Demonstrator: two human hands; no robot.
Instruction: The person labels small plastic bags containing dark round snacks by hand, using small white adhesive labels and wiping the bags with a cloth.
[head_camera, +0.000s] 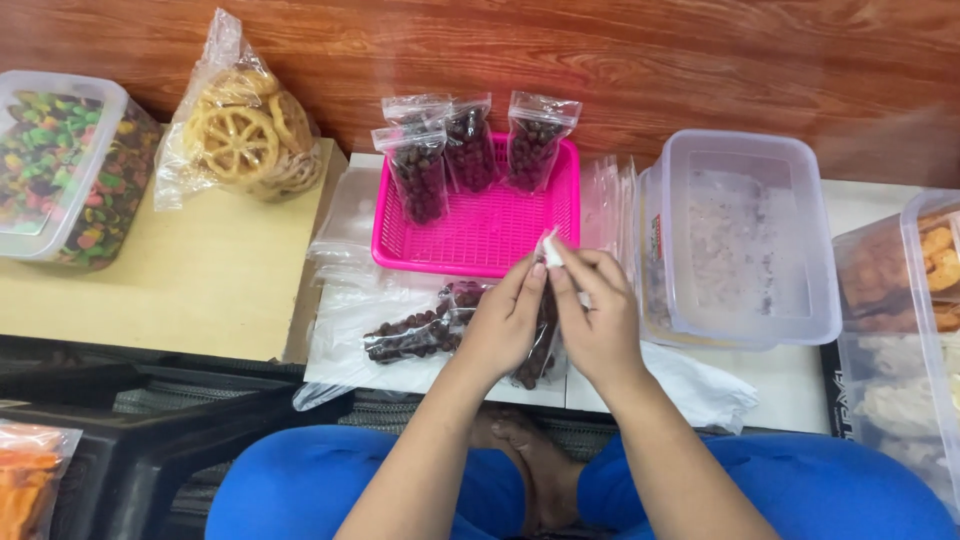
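Note:
My left hand (503, 325) and my right hand (598, 320) meet over the low white table, both pinching the top edge of a small clear zip pouch (549, 250) of dark brown round snacks. The pouch hangs between my palms and is mostly hidden by them. Just behind stands a pink plastic basket tray (490, 235) holding three filled pouches (470, 150) upright. A larger open clear bag of the same dark snacks (410, 335) lies on the table to the left of my left hand.
An empty clear tub (745, 235) sits right of the tray, with spare pouches (608, 200) between. Further right are tubs of fried snacks (900, 290). On the left are a bag of wheel-shaped crackers (245, 130) and a tub of coloured snacks (65, 165). A wooden wall runs behind.

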